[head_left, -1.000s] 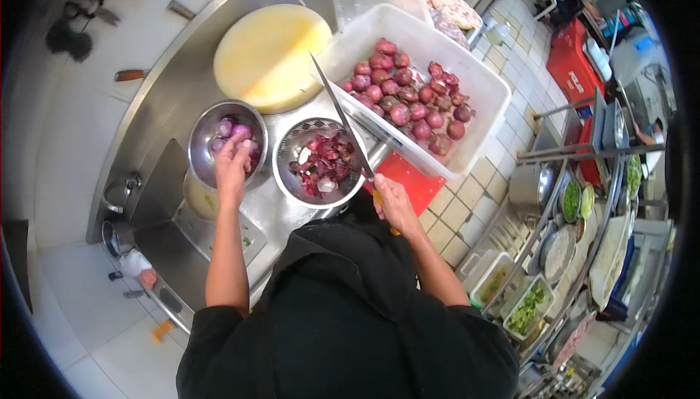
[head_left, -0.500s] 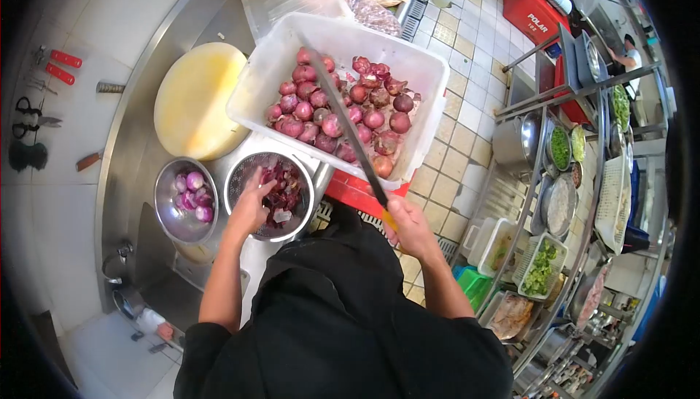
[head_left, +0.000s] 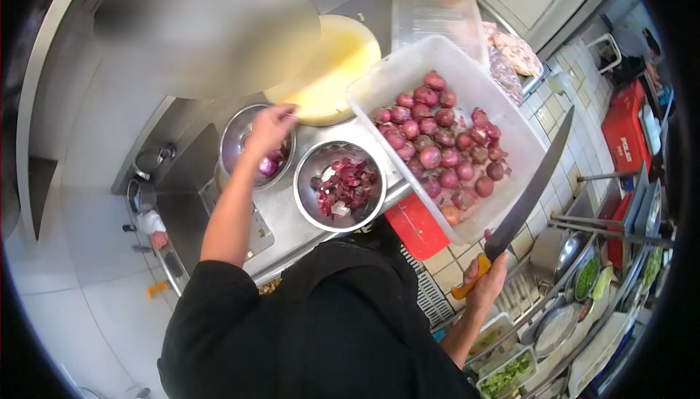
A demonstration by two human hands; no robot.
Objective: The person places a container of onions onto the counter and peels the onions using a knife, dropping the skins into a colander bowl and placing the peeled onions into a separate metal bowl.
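My right hand grips the yellow handle of a large knife, its long blade slanting up and away beside the onion tub. My left hand is over a metal bowl, fingers stretched toward the round yellowed cutting board; nothing shows in them. Peeled purple onions lie in that bowl, partly hidden by my hand and forearm. Beside it, a metal colander holds dark red onion skins. Many unpeeled red onions fill the white plastic tub.
A clear plastic container and bagged food stand behind the tub. Under the tub is a red crate. Shelves at right hold a large pot and trays of greens. A blurred patch covers the upper left.
My left hand has moved from the onion skins in the colander to over the metal bowl. My right hand has swung the knife outward, off the tub. The view has turned.
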